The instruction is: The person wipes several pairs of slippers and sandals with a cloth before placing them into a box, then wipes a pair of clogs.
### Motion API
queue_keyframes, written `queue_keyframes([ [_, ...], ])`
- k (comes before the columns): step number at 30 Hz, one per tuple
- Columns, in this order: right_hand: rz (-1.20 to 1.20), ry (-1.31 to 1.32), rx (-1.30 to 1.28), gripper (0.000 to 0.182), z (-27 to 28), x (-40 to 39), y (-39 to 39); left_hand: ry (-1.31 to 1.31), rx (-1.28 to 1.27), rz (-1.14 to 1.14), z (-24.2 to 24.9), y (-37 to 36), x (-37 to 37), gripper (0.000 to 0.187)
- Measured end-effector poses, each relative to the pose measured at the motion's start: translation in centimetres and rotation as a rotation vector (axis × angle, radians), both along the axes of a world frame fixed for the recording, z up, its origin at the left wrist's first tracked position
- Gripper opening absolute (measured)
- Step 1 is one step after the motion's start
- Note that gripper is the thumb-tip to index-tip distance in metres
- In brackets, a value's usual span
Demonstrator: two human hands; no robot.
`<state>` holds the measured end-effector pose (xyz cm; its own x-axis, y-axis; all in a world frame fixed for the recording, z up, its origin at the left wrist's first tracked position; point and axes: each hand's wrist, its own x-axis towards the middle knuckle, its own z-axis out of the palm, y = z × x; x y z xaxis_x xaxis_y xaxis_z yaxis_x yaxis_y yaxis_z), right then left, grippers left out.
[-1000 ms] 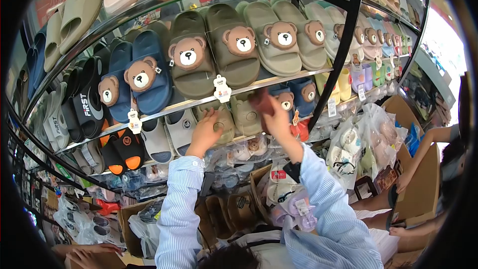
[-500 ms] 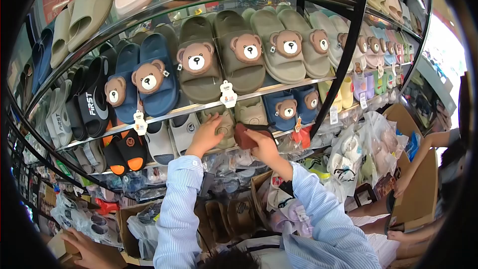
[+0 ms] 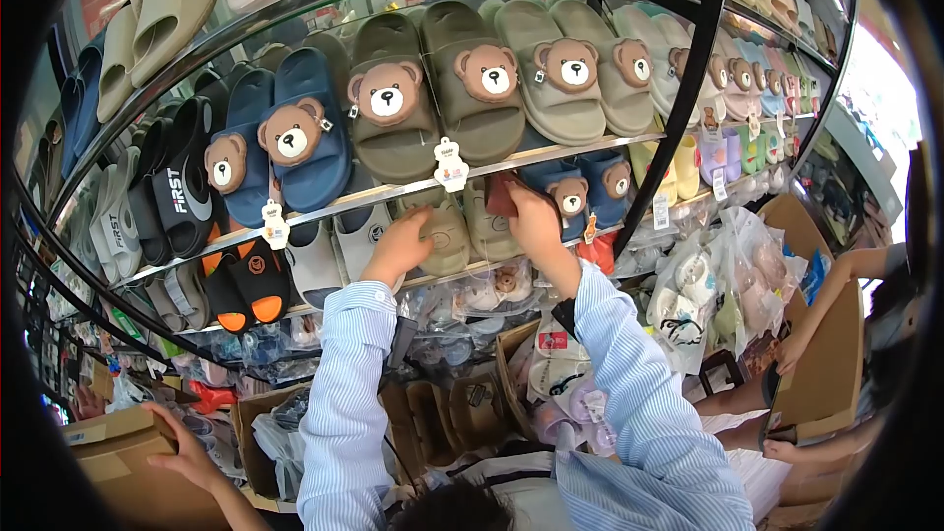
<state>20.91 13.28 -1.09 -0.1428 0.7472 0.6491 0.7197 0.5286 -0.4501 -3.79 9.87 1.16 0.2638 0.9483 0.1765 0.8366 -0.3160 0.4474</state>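
Note:
My left hand (image 3: 398, 244) is at the left edge of a khaki slipper (image 3: 444, 236) on the lower shelf, its fingers curled against it. In my right hand (image 3: 539, 228) is a dark red cloth (image 3: 501, 195), bunched over the upper part of the matching khaki slipper (image 3: 489, 232). My right fingertips are partly hidden by the cloth. Right beside that hand stand blue slippers with bear heads (image 3: 568, 199). Above both hands, a white paper tag (image 3: 451, 165) hangs from the upper shelf edge below dark olive bear slippers (image 3: 388, 143).
A black shelf post (image 3: 678, 128) rises to the right. Bagged slippers (image 3: 688, 290) hang beyond it. Below are open cartons (image 3: 258, 433) with footwear. Another person's hand (image 3: 187, 452) holds a cardboard box (image 3: 128, 442) at lower left; another person's arm (image 3: 831, 305) is at right.
My right hand has moved up and right with the cloth, deeper between the slippers. My left hand stays by the khaki slipper, fingers more curled. The lower-left box has come further into view.

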Motion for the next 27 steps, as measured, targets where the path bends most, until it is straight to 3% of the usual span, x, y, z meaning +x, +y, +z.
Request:
queue_keyframes([
  [8, 0.076, -0.157, 0.053, 0.053, -2.7, 1.5, -2.3, 0.039, 0.043, 0.096, -0.8, 1.8, 1.0, 0.053],
  [10, 0.131, -0.158, -0.172, 0.053, -2.6, 1.9, -3.5, 0.039, 0.100, 0.104, -1.7, 2.2, 1.0, 0.051],
  [12, 0.154, -0.149, -0.202, 0.051, -1.0, 2.6, -3.9, 0.046, 0.146, 0.115, -2.2, 2.3, 0.7, 0.048],
  [14, 0.071, 0.000, -0.361, 0.047, 1.2, 3.0, -4.2, 0.005, 0.158, 0.077, -1.9, 2.3, 0.6, 0.043],
  [15, 0.064, 0.112, -0.280, 0.045, 1.4, 2.9, -3.9, 0.005, 0.151, 0.075, -2.1, 2.4, 0.7, 0.043],
  [18, 0.159, 0.037, -0.200, 0.045, 1.8, 0.8, -4.0, 0.017, 0.206, 0.074, -2.3, 2.7, 0.6, 0.040],
  [20, 0.268, 0.012, -0.006, 0.045, -0.7, -2.0, -3.5, 0.043, 0.177, 0.060, -2.1, 2.7, 0.4, 0.042],
  [27, 0.322, -0.120, -0.145, 0.049, -3.8, -5.0, -4.6, -0.023, 0.148, 0.030, -2.2, 2.8, -0.1, 0.043],
])
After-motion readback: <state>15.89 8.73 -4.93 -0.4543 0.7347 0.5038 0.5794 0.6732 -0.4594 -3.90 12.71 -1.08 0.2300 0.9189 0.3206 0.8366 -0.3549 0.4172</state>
